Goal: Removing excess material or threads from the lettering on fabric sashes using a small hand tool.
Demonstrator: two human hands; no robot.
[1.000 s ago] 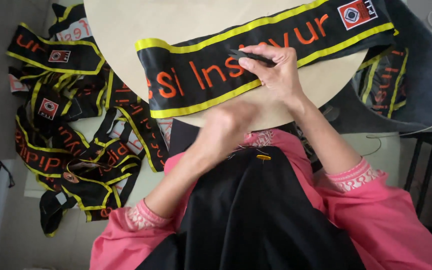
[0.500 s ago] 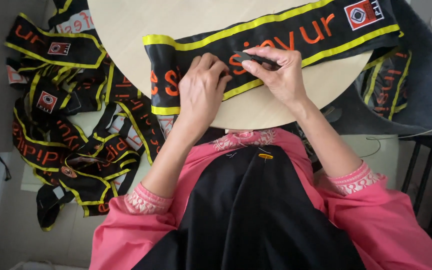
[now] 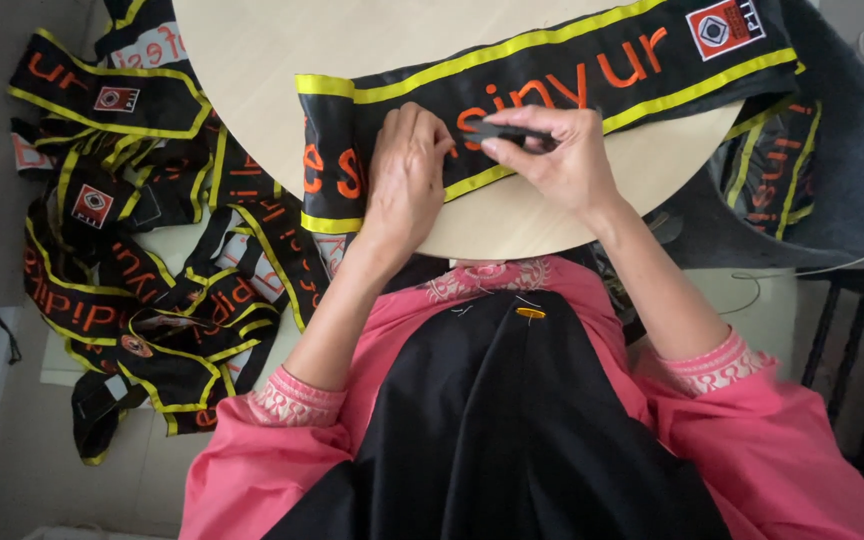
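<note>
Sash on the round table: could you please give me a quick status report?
Left hand flat on the black sash. Right hand pinching a small dark tool over it. Nothing in the way.

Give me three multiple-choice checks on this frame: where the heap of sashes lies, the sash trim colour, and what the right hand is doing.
1. Where is the heap of sashes?
A. to the person's left, below the table
B. on the person's lap
C. on the chair

2. What colour is the sash's edge trim?
A. white
B. yellow
C. blue

3. What is the right hand doing?
A. resting empty
B. hanging at the side
C. holding a dark tool

Key: 1 A, the heap lies beside the table; 2 B, yellow borders the black sash; 3 C, the right hand pinches a slim dark tool while the left hand presses the sash.
</note>
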